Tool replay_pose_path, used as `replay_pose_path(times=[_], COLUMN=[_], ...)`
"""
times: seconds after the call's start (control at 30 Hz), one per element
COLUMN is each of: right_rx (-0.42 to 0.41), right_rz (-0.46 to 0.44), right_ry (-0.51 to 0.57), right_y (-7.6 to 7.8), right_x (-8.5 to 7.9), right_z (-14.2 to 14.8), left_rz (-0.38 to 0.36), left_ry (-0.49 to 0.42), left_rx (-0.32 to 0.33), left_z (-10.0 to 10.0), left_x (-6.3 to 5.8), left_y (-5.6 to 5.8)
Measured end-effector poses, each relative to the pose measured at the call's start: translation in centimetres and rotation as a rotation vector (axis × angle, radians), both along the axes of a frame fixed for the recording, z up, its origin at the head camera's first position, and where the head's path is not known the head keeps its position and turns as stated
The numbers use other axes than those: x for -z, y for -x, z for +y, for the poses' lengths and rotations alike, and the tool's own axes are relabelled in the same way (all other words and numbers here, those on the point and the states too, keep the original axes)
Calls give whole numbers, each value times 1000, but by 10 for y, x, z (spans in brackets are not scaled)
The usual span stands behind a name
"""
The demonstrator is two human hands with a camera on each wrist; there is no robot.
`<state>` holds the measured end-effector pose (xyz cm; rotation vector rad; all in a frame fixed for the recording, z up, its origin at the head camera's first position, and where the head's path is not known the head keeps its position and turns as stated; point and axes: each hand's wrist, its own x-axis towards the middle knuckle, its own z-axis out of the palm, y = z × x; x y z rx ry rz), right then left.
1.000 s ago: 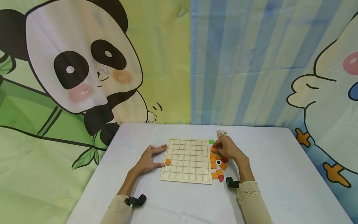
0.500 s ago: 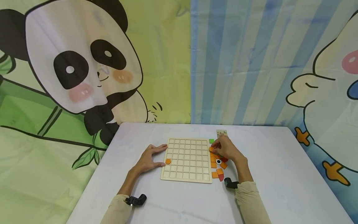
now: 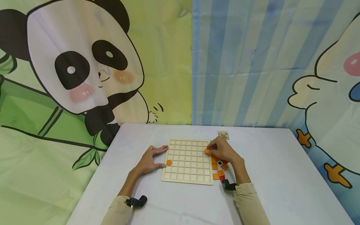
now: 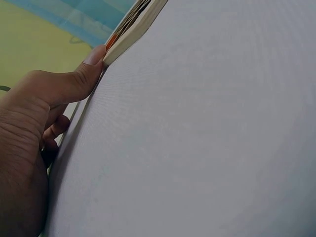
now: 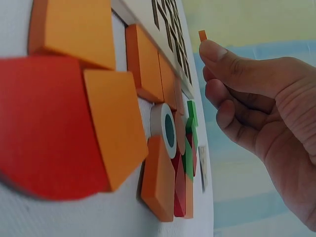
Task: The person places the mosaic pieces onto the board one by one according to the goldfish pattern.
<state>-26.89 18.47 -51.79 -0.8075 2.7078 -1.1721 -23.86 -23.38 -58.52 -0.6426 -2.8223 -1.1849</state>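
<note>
A pale wooden grid board (image 3: 188, 161) lies on the table, with one orange round piece (image 3: 168, 162) in a cell near its left edge. My left hand (image 3: 147, 161) rests against that edge, thumb and fingers spread apart. In the left wrist view the thumb (image 4: 74, 85) touches the board's rim. Over the board's upper right side, my right hand (image 3: 223, 149) pinches an orange round piece (image 3: 207, 150) between thumb and fingertips. Only a sliver of this orange piece (image 5: 202, 35) shows in the right wrist view, held above the table.
Right of the board lie several loose pieces: orange tiles (image 3: 215, 176), a white ring-like piece (image 3: 220, 162) with a dark centre, a red rounded piece (image 5: 44, 128) and green pieces (image 5: 192, 113). A small patterned card (image 3: 223, 134) lies at the back of the table.
My right hand has moved left from the loose pieces to the board's right edge, carrying the orange round piece. The left hand stays in place.
</note>
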Motion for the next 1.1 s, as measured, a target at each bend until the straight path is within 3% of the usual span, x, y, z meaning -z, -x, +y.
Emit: replay_pose_path(times=[0.53,1.1], right_rx=[-6,-36], right_rz=[-37,21], right_ry=[18,2], right_y=[-2,-1], right_x=[3,8], right_z=[-19,-39], left_rz=[9,9], left_ry=[-6,-9], left_rx=[2,10], left_z=[1,1], left_x=[-1,-1], left_y=[-1,-2])
